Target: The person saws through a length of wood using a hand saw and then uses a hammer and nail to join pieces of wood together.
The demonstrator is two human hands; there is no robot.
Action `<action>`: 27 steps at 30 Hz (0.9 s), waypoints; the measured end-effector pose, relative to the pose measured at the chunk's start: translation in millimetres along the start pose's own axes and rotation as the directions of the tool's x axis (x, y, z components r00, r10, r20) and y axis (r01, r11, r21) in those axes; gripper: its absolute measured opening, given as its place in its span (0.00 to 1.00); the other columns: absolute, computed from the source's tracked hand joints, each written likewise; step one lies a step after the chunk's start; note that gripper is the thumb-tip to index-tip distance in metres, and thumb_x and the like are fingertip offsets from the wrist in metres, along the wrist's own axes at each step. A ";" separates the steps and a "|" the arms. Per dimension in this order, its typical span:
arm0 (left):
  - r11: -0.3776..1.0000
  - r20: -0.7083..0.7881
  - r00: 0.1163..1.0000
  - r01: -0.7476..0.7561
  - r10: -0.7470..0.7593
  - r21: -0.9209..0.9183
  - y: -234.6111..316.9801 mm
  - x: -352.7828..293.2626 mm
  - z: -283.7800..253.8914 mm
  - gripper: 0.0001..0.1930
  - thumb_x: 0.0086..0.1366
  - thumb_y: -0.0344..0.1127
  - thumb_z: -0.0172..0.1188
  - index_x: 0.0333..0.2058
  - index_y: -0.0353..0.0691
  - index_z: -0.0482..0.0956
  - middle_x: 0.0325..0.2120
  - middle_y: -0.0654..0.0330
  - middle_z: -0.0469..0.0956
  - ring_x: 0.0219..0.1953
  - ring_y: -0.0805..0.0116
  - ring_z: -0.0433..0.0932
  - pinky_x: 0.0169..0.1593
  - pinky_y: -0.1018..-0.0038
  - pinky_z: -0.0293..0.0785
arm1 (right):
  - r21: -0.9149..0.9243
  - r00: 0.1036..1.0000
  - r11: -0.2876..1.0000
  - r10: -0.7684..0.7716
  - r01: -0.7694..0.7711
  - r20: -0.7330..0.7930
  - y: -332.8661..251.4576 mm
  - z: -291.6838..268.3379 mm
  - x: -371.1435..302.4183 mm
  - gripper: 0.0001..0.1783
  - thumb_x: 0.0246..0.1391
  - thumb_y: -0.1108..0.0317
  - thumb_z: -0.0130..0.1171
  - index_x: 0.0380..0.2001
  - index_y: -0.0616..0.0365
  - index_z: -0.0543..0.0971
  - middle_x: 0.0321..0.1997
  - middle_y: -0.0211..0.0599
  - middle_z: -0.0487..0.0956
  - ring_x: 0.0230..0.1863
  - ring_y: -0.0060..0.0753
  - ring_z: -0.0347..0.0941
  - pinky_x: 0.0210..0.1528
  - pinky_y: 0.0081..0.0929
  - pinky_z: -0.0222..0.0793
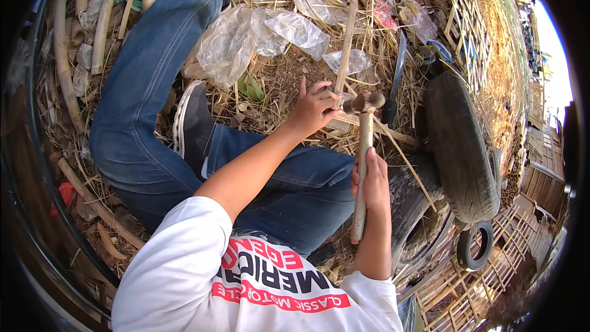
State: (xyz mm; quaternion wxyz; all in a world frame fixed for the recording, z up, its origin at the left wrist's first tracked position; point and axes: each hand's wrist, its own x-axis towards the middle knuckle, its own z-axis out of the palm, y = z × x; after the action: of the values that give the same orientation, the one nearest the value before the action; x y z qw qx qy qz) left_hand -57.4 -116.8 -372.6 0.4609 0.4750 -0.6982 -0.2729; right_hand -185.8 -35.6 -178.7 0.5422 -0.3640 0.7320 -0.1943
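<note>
My right hand is wrapped round the pale wooden handle of a hammer. Its rusty head is uppermost, close beside the fingers of my left hand. Those fingers are closed at the near end of a long wooden stick, which stretches away from me. A bit of grey shows between them; the fingers and the hammer head partly hide what is there. Just right of the hammer lies a large knife with a dark handle, among straw.
A worn tyre leans at the right, with another tyre low beside it and a small tyre farther right. Clear plastic bags and straw litter the ground ahead. Bamboo poles lie at the left, beyond my bent legs.
</note>
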 end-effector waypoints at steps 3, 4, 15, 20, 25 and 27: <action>0.998 0.012 1.000 0.023 -0.023 -0.053 5.6 -5.4 2.3 0.10 0.54 0.42 0.68 0.25 0.45 0.77 0.40 0.73 0.79 0.59 0.63 0.66 0.63 0.34 0.42 | 0.190 0.993 0.976 -0.087 0.102 -0.085 -1.8 0.7 -9.0 0.29 0.66 0.43 0.35 0.30 0.60 0.69 0.11 0.27 0.62 0.07 0.20 0.57 0.10 0.18 0.56; 0.997 0.018 1.000 0.027 -0.026 -0.072 6.6 -4.0 0.9 0.10 0.54 0.42 0.68 0.24 0.45 0.77 0.40 0.73 0.79 0.59 0.63 0.65 0.63 0.35 0.42 | 0.132 0.997 0.990 -0.033 0.041 -0.063 2.9 3.5 -5.6 0.29 0.66 0.43 0.35 0.30 0.60 0.69 0.10 0.27 0.62 0.07 0.20 0.57 0.09 0.18 0.56; 0.996 0.057 0.997 0.054 -0.050 -0.077 6.4 -8.6 0.8 0.09 0.54 0.41 0.68 0.25 0.45 0.78 0.40 0.73 0.78 0.60 0.61 0.64 0.63 0.35 0.41 | 0.023 1.000 1.000 0.016 -0.016 -0.005 24.5 -1.7 13.2 0.29 0.66 0.44 0.35 0.29 0.60 0.69 0.11 0.29 0.63 0.08 0.22 0.60 0.10 0.19 0.57; 0.997 0.030 0.999 0.017 -0.014 -0.074 1.2 -4.5 1.1 0.09 0.54 0.42 0.68 0.28 0.46 0.80 0.40 0.73 0.78 0.61 0.62 0.64 0.64 0.35 0.39 | 0.221 0.997 0.973 -0.054 0.066 -0.058 4.4 -13.6 -2.7 0.29 0.66 0.42 0.36 0.30 0.60 0.69 0.11 0.29 0.63 0.08 0.22 0.59 0.10 0.19 0.56; 0.998 0.149 0.987 -0.055 0.056 -0.011 -2.6 -2.3 -15.1 0.10 0.55 0.46 0.66 0.33 0.50 0.83 0.43 0.71 0.76 0.63 0.60 0.61 0.65 0.34 0.35 | 0.145 0.996 0.989 0.028 -0.017 -0.079 14.6 -6.0 4.7 0.28 0.65 0.43 0.37 0.31 0.59 0.69 0.10 0.28 0.61 0.07 0.22 0.56 0.09 0.19 0.55; 0.997 0.198 0.977 -0.078 0.079 -0.015 -2.7 2.5 -16.5 0.11 0.55 0.47 0.67 0.34 0.51 0.84 0.45 0.71 0.74 0.63 0.60 0.60 0.65 0.35 0.35 | 0.162 0.995 0.985 0.075 -0.064 -0.063 22.2 -1.4 6.9 0.27 0.66 0.44 0.37 0.31 0.59 0.69 0.10 0.28 0.62 0.07 0.22 0.57 0.10 0.19 0.55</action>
State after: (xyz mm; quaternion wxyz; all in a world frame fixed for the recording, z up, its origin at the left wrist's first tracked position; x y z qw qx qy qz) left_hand -41.7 -119.3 -366.8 0.4012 0.4158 -0.7578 -0.3031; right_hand -195.2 -26.2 -197.8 0.5505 -0.2865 0.7446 -0.2459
